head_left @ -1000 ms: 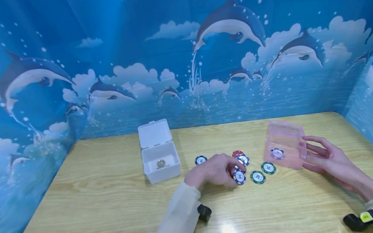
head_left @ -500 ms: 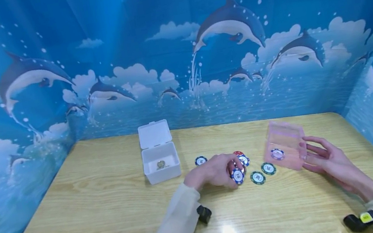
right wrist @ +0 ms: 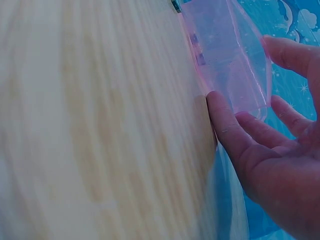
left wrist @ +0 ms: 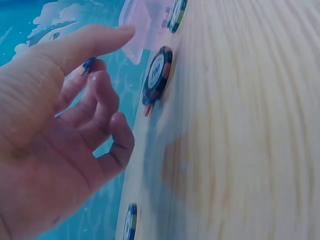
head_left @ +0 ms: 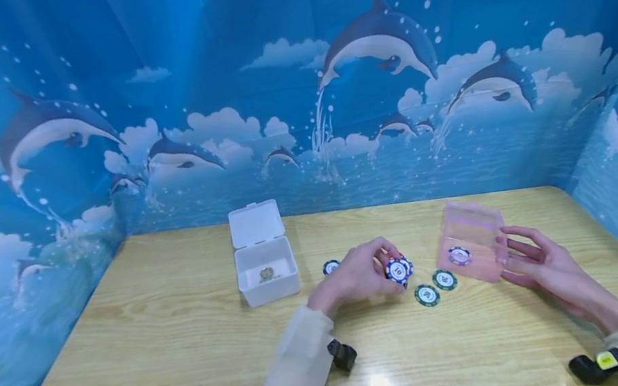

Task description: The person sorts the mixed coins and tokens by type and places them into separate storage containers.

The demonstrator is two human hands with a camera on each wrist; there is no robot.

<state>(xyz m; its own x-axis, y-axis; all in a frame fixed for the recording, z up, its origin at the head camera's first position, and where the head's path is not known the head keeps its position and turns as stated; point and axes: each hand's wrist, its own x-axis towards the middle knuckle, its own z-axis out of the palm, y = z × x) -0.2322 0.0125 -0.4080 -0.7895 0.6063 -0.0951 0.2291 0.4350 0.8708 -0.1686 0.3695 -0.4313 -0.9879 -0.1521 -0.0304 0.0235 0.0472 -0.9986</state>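
Note:
In the head view, my left hand (head_left: 363, 273) pinches a blue poker chip (head_left: 397, 270) marked 10, over the middle of the table. Only a sliver of its blue edge shows past the thumb in the left wrist view. Close by on the wood lies another blue-edged chip marked 100 (left wrist: 157, 74), with a bit of red peeking out beneath it. My right hand (head_left: 545, 265) holds the right end of a clear pink plastic box (head_left: 484, 269), thumb and fingertips against its wall. A pale chip with a blue edge (head_left: 459, 255) is in that box.
Two green chips (head_left: 427, 295) lie between the hands. A dark chip (head_left: 331, 267) sits left of my left hand, partly covered by it. Farther left, an open white box (head_left: 271, 289) contains gold-coloured coins. A blue dolphin-print curtain (head_left: 290, 86) surrounds the table (head_left: 174, 341).
My left hand has moved slightly away from me with the blue chip, which now overlaps the other blue chip behind it. The right hand and pink box stay put.

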